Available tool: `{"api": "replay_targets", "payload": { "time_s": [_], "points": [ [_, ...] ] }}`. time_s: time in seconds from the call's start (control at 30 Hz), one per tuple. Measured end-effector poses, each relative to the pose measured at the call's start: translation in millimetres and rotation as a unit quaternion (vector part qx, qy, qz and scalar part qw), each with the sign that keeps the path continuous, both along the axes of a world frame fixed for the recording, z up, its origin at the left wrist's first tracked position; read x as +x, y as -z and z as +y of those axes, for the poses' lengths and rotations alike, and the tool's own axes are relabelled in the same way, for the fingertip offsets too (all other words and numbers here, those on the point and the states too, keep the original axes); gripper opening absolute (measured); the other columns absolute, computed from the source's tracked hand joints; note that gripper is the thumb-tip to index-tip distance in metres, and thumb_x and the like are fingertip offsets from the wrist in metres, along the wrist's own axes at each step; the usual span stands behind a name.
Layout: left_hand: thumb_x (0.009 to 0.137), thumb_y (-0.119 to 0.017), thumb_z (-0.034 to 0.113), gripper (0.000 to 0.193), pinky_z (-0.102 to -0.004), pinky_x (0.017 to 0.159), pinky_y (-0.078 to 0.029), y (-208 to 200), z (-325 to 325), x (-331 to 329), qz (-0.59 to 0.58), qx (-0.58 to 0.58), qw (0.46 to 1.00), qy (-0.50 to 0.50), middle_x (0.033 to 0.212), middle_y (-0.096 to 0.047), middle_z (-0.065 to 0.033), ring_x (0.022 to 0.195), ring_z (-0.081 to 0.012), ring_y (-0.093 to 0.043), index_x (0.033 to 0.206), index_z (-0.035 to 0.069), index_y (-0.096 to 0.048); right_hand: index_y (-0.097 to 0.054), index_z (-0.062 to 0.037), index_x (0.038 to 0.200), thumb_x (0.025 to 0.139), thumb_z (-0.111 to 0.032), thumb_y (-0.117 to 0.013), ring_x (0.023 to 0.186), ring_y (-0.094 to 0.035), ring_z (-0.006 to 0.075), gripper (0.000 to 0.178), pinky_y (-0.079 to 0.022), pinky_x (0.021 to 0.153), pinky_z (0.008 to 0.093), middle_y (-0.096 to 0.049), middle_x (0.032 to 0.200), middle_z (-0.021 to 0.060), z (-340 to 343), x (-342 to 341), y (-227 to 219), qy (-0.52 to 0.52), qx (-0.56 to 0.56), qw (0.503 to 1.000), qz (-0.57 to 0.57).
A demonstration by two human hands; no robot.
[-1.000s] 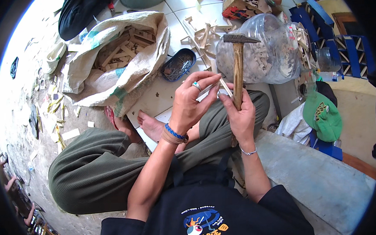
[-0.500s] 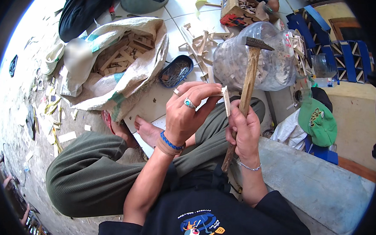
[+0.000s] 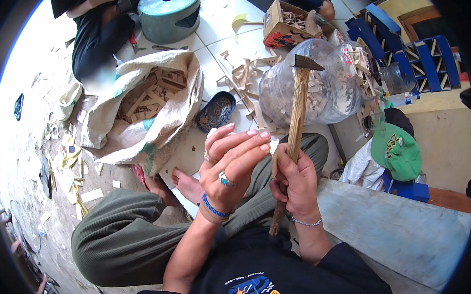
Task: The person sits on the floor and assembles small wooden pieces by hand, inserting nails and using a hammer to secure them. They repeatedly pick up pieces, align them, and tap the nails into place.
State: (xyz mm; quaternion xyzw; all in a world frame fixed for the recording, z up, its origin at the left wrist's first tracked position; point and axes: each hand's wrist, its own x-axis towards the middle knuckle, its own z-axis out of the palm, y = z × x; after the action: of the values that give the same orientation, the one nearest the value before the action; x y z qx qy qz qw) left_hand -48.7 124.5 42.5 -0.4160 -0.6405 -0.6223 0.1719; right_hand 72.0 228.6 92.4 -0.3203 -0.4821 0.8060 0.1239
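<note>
My right hand is closed around the wooden handle of a hammer, its metal head up and away from me. The thumb and fingertips of that hand also touch a small pale wooden piece beside the handle. My left hand, with rings and a blue wrist band, has long, nearly straight fingers pressed together against the upper end of this piece. Part of a thin wooden strip shows past those fingertips; the rest is hidden. Just beyond my left hand lies a blue dish of nails.
A white sack of wood pieces lies front left. Ahead are a clear plastic jug and a wooden box with more pieces. A green cap and a grey bench are at right. Another person's legs are far left.
My left hand has turned and its fingers have straightened along the wooden piece. The hammer stays in my right hand. The view has shifted, showing more of the green-grey stool at the top.
</note>
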Motion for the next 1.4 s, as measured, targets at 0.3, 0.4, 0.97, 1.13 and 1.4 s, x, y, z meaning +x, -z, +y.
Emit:
{"api": "replay_targets", "payload": {
  "time_s": [0.3, 0.4, 0.97, 1.13, 1.4],
  "points": [
    [0.083, -0.084, -0.001, 0.036, -0.0468, 0.107, -0.052, -14.3, -6.1, -1.4, 0.010, 0.008, 1.000, 0.004, 0.116, -0.081, -0.0043, 0.112, -0.0223, -0.073, 0.113, 0.013, -0.072, -0.062, -0.0074, 0.114, 0.109, -0.025, -0.065, 0.049, -0.040, 0.0012, 0.019, -0.031, 0.040, 0.0197, -0.052, 0.076, -0.0044, -2.7, 0.6, -16.0, -0.040, -0.071, 0.996, 0.022],
    [0.083, -0.084, -0.001, 0.036, -0.0469, 0.107, -0.052, -16.9, -6.0, 0.2, 0.016, 0.003, 1.000, 0.003, 0.116, -0.081, -0.0044, 0.112, -0.0223, -0.073, 0.113, 0.013, -0.071, -0.061, -0.0068, 0.114, 0.108, -0.024, -0.066, 0.049, -0.043, 0.0009, 0.019, -0.031, 0.040, 0.0194, -0.055, 0.077, -0.0041, -4.5, -0.7, -17.1, -0.034, -0.054, 0.997, 0.045],
    [0.087, -0.079, -0.007, 0.029, -0.0466, 0.101, -0.056, -17.1, 4.0, 5.1, 0.005, 0.011, 1.000, -0.005, 0.106, -0.081, -0.0073, 0.104, -0.0250, -0.075, 0.109, 0.009, -0.069, -0.065, -0.0058, 0.106, 0.104, -0.021, -0.073, 0.052, -0.044, -0.0014, 0.018, -0.033, 0.044, 0.0186, -0.056, 0.074, -0.0067, 11.9, -2.1, -27.1, -0.067, -0.007, 0.997, 0.033],
    [0.087, -0.079, -0.006, 0.026, -0.0485, 0.102, -0.056, -14.3, 3.3, 3.2, 0.002, 0.002, 1.000, 0.003, 0.107, -0.081, -0.0089, 0.103, -0.0269, -0.076, 0.107, 0.008, -0.069, -0.065, -0.0062, 0.109, 0.105, -0.022, -0.072, 0.052, -0.043, -0.0015, 0.017, -0.034, 0.045, 0.0191, -0.055, 0.073, -0.0077, 13.0, -5.3, -28.8, -0.065, 0.010, 0.998, 0.023],
    [0.096, -0.069, -0.011, 0.033, -0.0514, 0.112, -0.054, -20.3, -2.6, 7.7, -0.429, 0.272, 0.846, 0.163, 0.125, -0.065, -0.0131, 0.122, -0.0284, -0.067, 0.123, 0.005, -0.056, -0.062, -0.0025, 0.127, 0.107, -0.026, -0.068, 0.050, -0.042, -0.0005, 0.031, -0.033, 0.045, 0.0188, -0.046, 0.068, -0.0087, 6.2, -16.2, -30.5, -0.030, 0.165, 0.983, 0.077]
  ]
}}
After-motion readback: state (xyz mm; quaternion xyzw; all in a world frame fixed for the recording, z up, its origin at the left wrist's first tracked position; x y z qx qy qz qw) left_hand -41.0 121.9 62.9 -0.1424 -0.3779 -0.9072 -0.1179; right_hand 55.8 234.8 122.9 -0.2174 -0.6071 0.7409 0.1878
